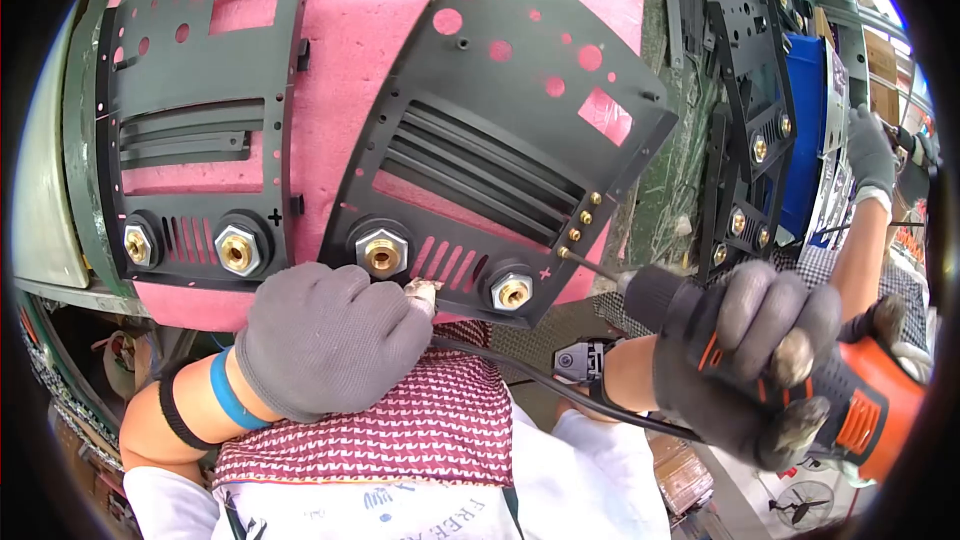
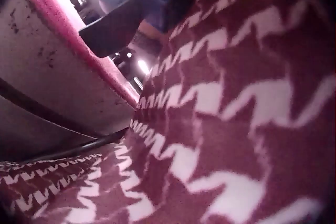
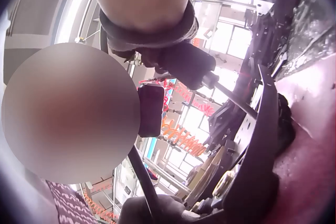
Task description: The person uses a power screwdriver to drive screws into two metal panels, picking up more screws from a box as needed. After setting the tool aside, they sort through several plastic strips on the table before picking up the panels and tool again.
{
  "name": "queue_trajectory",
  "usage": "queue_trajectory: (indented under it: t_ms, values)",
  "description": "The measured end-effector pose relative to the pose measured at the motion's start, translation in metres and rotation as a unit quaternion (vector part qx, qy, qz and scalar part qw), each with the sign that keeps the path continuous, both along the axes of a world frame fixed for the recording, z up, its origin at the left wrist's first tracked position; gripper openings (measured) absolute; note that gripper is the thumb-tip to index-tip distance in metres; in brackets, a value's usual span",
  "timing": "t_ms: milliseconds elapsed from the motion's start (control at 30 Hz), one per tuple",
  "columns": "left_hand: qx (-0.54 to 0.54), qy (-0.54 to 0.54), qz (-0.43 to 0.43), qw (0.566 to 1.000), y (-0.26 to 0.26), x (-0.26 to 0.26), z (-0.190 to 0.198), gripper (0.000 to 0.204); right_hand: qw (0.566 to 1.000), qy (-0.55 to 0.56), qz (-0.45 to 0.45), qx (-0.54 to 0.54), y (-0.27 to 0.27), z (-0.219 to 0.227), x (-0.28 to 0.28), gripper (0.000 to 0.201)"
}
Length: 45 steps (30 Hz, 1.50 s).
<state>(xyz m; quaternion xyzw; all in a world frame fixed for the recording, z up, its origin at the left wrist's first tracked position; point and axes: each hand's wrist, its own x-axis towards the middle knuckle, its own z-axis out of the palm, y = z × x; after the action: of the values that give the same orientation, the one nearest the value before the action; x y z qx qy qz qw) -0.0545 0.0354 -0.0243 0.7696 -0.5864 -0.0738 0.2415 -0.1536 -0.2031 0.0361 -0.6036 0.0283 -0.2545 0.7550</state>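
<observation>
Head view: grey-gloved right hand, fingers clamped round an orange-and-black power drill, bit at the lowest small brass fitting on the dark-grey metal panel, over pink foam! Grey-gloved left hand at its lower edge, grip unclear. Fastening, seemingly; next calls for squared, steady pressure.

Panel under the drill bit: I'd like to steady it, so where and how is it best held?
I'd grip the panel by its long left edge, coming from the person's left: pink foam shows beside that edge, and the drill is at the opposite side. Brass fittings stand up near the bottom, so holding there looks awkward.
</observation>
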Motion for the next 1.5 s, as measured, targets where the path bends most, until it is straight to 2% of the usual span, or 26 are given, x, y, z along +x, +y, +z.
queue_trajectory:
  t_ms: [33, 100, 233, 467, 533, 567, 600, 700, 733, 800, 833, 867, 933, 967, 1100, 1167, 1200, 1233, 1267, 1300, 1333, 1367, 1400, 1433, 1467, 1500]
  values:
    - [0.0, -0.002, 0.006, 1.0, 0.0, 0.0, 0.0, 0.01, 0.999, -0.004, 0.035, -0.001, -0.002, 0.0, 0.003, 0.032]
    - [-0.001, 0.023, -0.003, 1.0, 0.002, -0.001, 0.0, 0.027, 0.992, 0.0, 0.129, -0.002, -0.013, 0.002, 0.009, 0.03]
    - [-0.001, 0.019, 0.005, 1.0, 0.001, -0.002, 0.0, 0.026, 0.979, -0.019, 0.201, -0.027, -0.018, 0.008, 0.017, 0.016]
    - [-0.01, 0.003, 0.017, 1.0, -0.001, -0.005, -0.001, 0.024, 0.972, -0.019, 0.235, -0.021, -0.022, 0.005, 0.017, 0.016]
    - [-0.01, 0.003, 0.026, 1.0, -0.003, -0.006, -0.001, 0.024, 0.982, -0.04, 0.175, -0.065, -0.015, 0.004, 0.028, 0.028]
    - [-0.008, 0.011, 0.029, 0.999, -0.003, -0.007, -0.001, 0.024, 0.967, -0.012, 0.239, -0.083, -0.023, 0.007, 0.032, 0.029]
    - [-0.005, 0.02, 0.03, 0.999, -0.003, -0.007, -0.001, 0.024, 0.968, -0.012, 0.237, -0.083, -0.021, 0.008, 0.029, 0.029]
    - [0.003, 0.009, 0.023, 1.0, 0.0, -0.006, 0.002, 0.023, 0.989, -0.064, 0.127, -0.04, -0.011, 0.007, 0.029, 0.021]
    - [0.003, 0.01, 0.023, 1.0, -0.001, -0.006, 0.001, 0.023, 0.989, -0.063, 0.128, -0.039, -0.013, 0.006, 0.028, 0.021]
    - [-0.02, -0.007, 0.028, 0.999, -0.002, -0.006, -0.001, 0.008, 0.973, -0.08, 0.212, -0.033, -0.024, 0.001, 0.025, 0.014]
    - [-0.018, -0.004, 0.029, 0.999, -0.002, -0.006, -0.002, 0.008, 0.963, -0.088, 0.253, -0.029, -0.027, 0.0, 0.024, 0.012]
    - [-0.019, -0.005, 0.026, 0.999, -0.003, -0.006, -0.001, 0.008, 0.963, -0.089, 0.254, -0.027, -0.028, 0.0, 0.026, 0.012]
    - [-0.018, -0.007, 0.025, 0.999, -0.003, -0.005, -0.001, 0.008, 0.94, -0.079, 0.319, -0.096, -0.027, 0.005, 0.032, 0.012]
    - [-0.018, -0.012, 0.027, 0.999, -0.003, -0.005, 0.0, 0.008, 0.936, -0.012, 0.342, -0.082, -0.029, 0.009, 0.031, 0.013]
    - [-0.029, -0.017, 0.036, 0.999, -0.002, -0.006, -0.001, 0.008, 0.935, -0.035, 0.341, -0.096, -0.03, 0.009, 0.034, 0.014]
    - [-0.024, -0.015, 0.044, 0.999, -0.002, -0.008, -0.003, 0.014, 0.93, 0.009, 0.359, -0.073, -0.027, 0.018, 0.044, 0.015]
    - [-0.021, -0.01, 0.049, 0.999, -0.003, -0.009, -0.003, 0.021, 0.93, 0.008, 0.359, -0.076, -0.025, 0.019, 0.044, 0.015]
    - [-0.026, -0.014, 0.049, 0.998, -0.008, -0.009, -0.002, 0.021, 0.956, -0.033, 0.263, -0.129, -0.023, 0.02, 0.044, 0.017]
    - [0.005, 0.018, 0.071, 0.997, -0.016, -0.007, 0.0, 0.019, 0.967, -0.076, 0.165, -0.18, -0.019, 0.022, 0.045, 0.029]
    - [0.036, 0.052, 0.093, 0.994, -0.023, -0.005, 0.003, 0.017, 0.982, -0.071, 0.096, -0.149, -0.012, 0.028, 0.044, 0.029]
    - [0.03, 0.049, 0.094, 0.994, -0.027, -0.002, 0.007, 0.017, 0.951, -0.046, 0.282, -0.114, -0.033, 0.043, 0.054, 0.027]
    - [-0.035, 0.187, 0.158, 0.969, -0.03, 0.003, 0.012, 0.015, 0.968, -0.029, 0.233, -0.089, -0.022, 0.052, 0.051, 0.028]
    - [-0.1, 0.321, 0.215, 0.917, -0.031, 0.009, 0.015, 0.013, 0.981, -0.012, 0.181, -0.063, -0.007, 0.058, 0.045, 0.028]
    - [-0.137, 0.402, 0.223, 0.878, -0.023, 0.016, 0.015, 0.019, 0.987, -0.016, 0.155, -0.046, 0.002, 0.058, 0.043, 0.029]
    - [-0.141, 0.4, 0.222, 0.878, -0.013, 0.025, 0.021, 0.019, 0.981, -0.039, 0.185, -0.048, -0.001, 0.056, 0.044, 0.029]
    - [-0.108, 0.581, 0.25, 0.767, -0.001, 0.036, 0.033, 0.025, 0.984, -0.038, 0.166, -0.046, 0.008, 0.055, 0.044, 0.03]
